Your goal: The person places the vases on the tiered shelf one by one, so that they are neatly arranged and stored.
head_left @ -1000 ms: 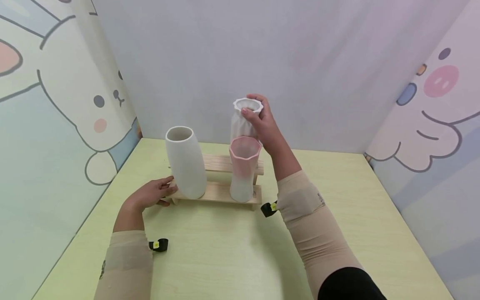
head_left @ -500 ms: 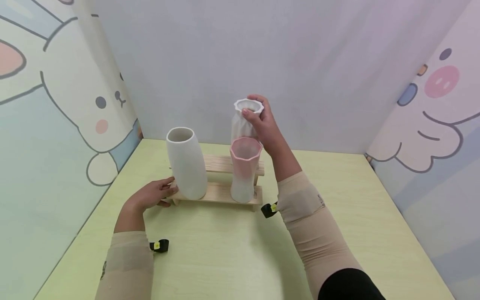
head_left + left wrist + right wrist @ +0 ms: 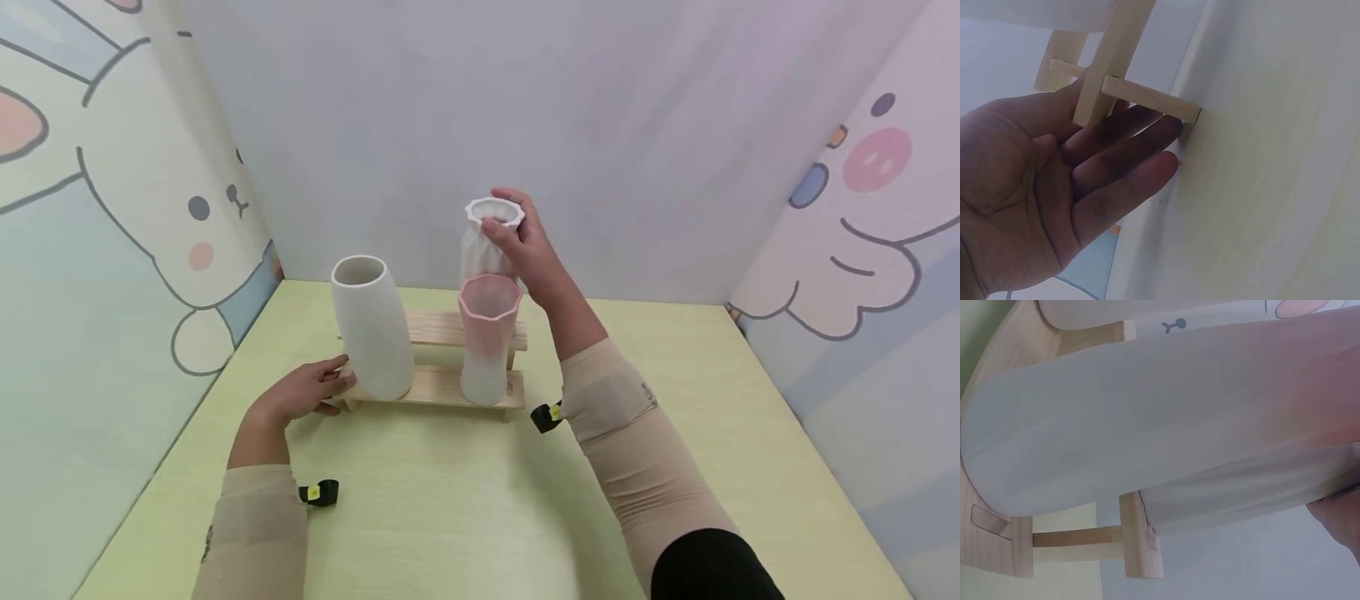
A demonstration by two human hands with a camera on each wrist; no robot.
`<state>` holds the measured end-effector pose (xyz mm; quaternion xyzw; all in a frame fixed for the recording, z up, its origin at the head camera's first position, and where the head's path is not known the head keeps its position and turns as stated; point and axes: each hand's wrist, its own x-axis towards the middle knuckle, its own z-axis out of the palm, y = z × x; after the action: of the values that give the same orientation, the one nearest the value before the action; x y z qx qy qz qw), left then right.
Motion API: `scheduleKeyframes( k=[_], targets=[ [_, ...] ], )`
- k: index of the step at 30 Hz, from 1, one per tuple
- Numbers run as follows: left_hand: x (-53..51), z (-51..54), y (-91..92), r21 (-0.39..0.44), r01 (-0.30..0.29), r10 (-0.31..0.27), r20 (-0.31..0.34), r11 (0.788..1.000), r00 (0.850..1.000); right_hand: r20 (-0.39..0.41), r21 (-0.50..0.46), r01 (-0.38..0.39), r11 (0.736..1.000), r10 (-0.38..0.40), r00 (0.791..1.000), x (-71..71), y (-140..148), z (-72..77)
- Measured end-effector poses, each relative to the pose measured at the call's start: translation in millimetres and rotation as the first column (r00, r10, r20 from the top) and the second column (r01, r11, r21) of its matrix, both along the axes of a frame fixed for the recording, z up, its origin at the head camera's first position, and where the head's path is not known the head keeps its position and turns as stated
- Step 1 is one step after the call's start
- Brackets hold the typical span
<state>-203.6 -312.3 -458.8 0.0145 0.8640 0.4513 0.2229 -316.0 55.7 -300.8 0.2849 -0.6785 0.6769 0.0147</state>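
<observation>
In the head view a two-tier wooden stand [image 3: 435, 382] holds three vases. My left hand [image 3: 303, 390] grips the left end of its lower shelf; in the left wrist view the fingers [image 3: 1125, 194] lie beside and beneath the board. A tall smooth white vase [image 3: 372, 333] stands on that shelf at the left, and a pink-to-white faceted vase [image 3: 489, 333] at the right. Behind the pink one, a white fluted vase [image 3: 480, 250] rises from the upper shelf [image 3: 435, 327]. My right hand [image 3: 528, 254] holds its rim, thumb at the front; its lower part is hidden.
The stand is on a pale yellow table [image 3: 420, 500], near the grey back wall [image 3: 600, 150]. Printed cartoon panels flank the table, a rabbit [image 3: 172, 192] on the left and a pig [image 3: 847, 233] on the right.
The right forearm has shifted slightly to the right, while both hands keep their holds. The vases and the stand stay in place.
</observation>
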Motion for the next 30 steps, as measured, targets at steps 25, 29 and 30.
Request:
scheduleKeyframes(
  k=[25,29,30],
  targets=[
    [-8.7,-4.1,-12.8,0.039,0.035,-0.034,-0.028,0.999,0.999,-0.191,-0.067,0.117,0.991,-0.128,0.973,27.0,86,16.7],
    [-9.9,-6.6,-13.5,0.058,0.012,-0.010,-0.025,0.998,1.000,-0.174,-0.109,0.119,0.987,-0.136,0.975,33.6,101,8.3],
    [-10.1,-7.1,-13.7,0.057,0.007,-0.005,-0.025,0.998,1.000,-0.171,-0.118,0.118,0.986,-0.137,0.976,35.6,105,5.0]
  ],
)
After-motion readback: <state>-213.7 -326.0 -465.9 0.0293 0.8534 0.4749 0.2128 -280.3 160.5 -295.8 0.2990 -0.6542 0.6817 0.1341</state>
